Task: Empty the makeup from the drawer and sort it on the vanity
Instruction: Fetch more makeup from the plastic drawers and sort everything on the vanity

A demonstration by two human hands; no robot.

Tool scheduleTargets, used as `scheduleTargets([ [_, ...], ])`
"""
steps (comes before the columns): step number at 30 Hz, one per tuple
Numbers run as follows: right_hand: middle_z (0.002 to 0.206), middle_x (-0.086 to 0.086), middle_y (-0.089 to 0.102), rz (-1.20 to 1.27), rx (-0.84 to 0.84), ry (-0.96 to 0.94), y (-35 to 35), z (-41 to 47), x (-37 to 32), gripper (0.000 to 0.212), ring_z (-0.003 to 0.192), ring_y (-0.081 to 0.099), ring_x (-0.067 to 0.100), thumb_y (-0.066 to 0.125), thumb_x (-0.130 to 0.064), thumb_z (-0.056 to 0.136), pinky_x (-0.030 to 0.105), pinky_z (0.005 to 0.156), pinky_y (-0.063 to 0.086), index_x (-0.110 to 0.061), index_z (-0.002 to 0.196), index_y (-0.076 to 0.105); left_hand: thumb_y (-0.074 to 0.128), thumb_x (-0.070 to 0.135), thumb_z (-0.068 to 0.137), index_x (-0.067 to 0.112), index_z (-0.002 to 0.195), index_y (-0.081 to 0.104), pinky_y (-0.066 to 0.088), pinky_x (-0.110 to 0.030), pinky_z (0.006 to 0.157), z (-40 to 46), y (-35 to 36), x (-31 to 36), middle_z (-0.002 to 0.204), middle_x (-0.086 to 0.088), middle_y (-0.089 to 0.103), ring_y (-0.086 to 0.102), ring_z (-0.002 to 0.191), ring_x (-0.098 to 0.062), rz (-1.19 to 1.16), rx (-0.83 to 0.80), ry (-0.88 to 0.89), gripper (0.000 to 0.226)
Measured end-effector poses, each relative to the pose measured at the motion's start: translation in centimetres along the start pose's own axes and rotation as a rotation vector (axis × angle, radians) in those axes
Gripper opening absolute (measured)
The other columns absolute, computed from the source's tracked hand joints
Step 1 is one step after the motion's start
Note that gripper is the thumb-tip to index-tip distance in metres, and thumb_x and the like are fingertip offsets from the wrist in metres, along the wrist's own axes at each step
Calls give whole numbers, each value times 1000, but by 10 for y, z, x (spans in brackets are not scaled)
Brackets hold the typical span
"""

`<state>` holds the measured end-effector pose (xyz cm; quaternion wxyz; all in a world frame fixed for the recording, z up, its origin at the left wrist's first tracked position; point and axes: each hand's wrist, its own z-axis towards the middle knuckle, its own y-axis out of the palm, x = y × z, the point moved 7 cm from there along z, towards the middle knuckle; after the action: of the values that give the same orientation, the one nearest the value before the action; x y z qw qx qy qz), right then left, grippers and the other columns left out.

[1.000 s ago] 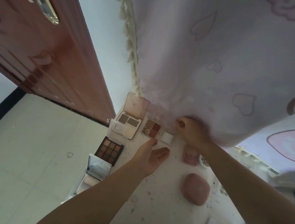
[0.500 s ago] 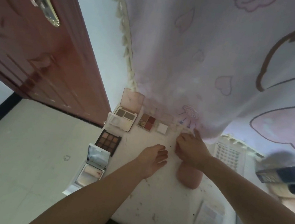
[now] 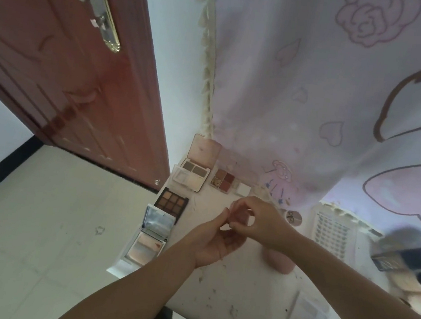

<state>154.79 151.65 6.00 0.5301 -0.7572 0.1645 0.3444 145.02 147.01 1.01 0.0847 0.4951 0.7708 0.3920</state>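
Note:
Over the middle of the white vanity top (image 3: 240, 293) my two hands meet. My right hand (image 3: 260, 222) pinches a small pink compact (image 3: 241, 217) with curled fingers, and most of it is hidden. My left hand (image 3: 213, 243), palm up, curls its thumb and fingers onto the same compact from the left. Laid out along the far left are an open palette with a pink lid (image 3: 198, 167), a four-pan red palette (image 3: 224, 181), a small white square case (image 3: 243, 189), a nine-pan brown palette (image 3: 171, 202) and an open mirrored compact (image 3: 150, 237).
A pink rounded compact (image 3: 280, 264) lies under my right forearm, with a round lid (image 3: 294, 218) beyond it. A white grid tray (image 3: 330, 232), a dark blue box (image 3: 404, 258) and a clear palette (image 3: 308, 317) sit to the right. A pink curtain (image 3: 318, 93) hangs behind; a red door (image 3: 57, 61) stands left.
My right hand came back from the curtain's edge, covered the small pink compact and lifted it. My left hand rose from the vanity top to meet it.

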Motion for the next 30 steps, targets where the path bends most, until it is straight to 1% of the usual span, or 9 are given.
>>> scheduleTargets([
  [6, 102, -20, 60, 148, -80, 32, -2, 6, -8, 23, 101, 55, -10, 70, -30, 81, 5, 83, 44, -41, 92, 53, 47, 28, 98, -1, 113, 60, 55, -35, 82, -9, -11, 10, 97, -22, 64, 63, 87, -27, -17, -23, -6, 35],
  [9, 104, -18, 65, 258, -155, 108, -8, 13, -3, 14, 98, 61, -6, 65, -31, 86, 8, 80, 48, -36, 98, 59, 47, 26, 98, -2, 112, 57, 55, -36, 81, -11, -15, 12, 93, -25, 65, 63, 86, -30, -57, -23, -25, 33],
  [12, 102, -1, 72, 474, -139, 210, -17, 25, 6, 15, 92, 70, 10, 55, -26, 94, 19, 77, 55, -17, 99, 66, 47, 26, 97, -2, 116, 54, 56, -34, 74, -10, -22, 7, 95, -25, 64, 61, 85, -30, -112, -7, -63, 35],
  [14, 95, 5, 73, 429, -92, 251, -20, 36, 13, 21, 84, 72, 16, 48, -22, 98, 26, 75, 58, -14, 93, 66, 47, 27, 97, -1, 118, 54, 55, -31, 68, -8, -26, 6, 96, -24, 64, 61, 83, -28, -124, 15, -75, 37],
  [17, 86, 7, 72, 294, -33, 272, -11, 56, 17, 22, 74, 71, 14, 46, -17, 99, 23, 66, 58, -8, 92, 65, 46, 26, 98, -2, 119, 54, 53, -29, 65, -5, -36, 11, 99, -24, 62, 60, 83, -28, -172, 115, -46, 36],
  [19, 85, 6, 71, 231, -11, 260, -3, 69, 14, 22, 73, 70, 15, 46, -16, 99, 22, 64, 56, -9, 92, 65, 46, 22, 99, -3, 119, 52, 52, -33, 73, -2, -46, 17, 102, -27, 60, 59, 86, -32, -229, 236, 23, 32],
  [23, 85, 11, 71, 106, 20, 208, 10, 93, 7, 26, 76, 69, 21, 48, -17, 97, 32, 71, 54, -1, 89, 67, 46, 7, 98, -3, 123, 47, 46, -41, 96, 1, -61, 26, 113, -28, 55, 56, 94, -34, -323, 405, 161, 27],
  [26, 84, 12, 70, -3, 26, 143, 17, 106, 1, 28, 60, 60, 7, 49, -16, 97, 10, 60, 44, 2, 87, 67, 44, 2, 97, -4, 119, 46, 46, -39, 97, 2, -66, 28, 95, -21, 56, 56, 81, -28, -351, 467, 203, 22],
  [30, 86, 12, 69, -65, 9, 132, 23, 112, 3, 27, 57, 55, 3, 48, -14, 97, 8, 56, 41, 0, 84, 67, 45, 0, 95, -2, 93, 53, 48, -32, 77, 3, -66, 30, 83, -17, 55, 53, 73, -23, -327, 473, 206, 9],
])
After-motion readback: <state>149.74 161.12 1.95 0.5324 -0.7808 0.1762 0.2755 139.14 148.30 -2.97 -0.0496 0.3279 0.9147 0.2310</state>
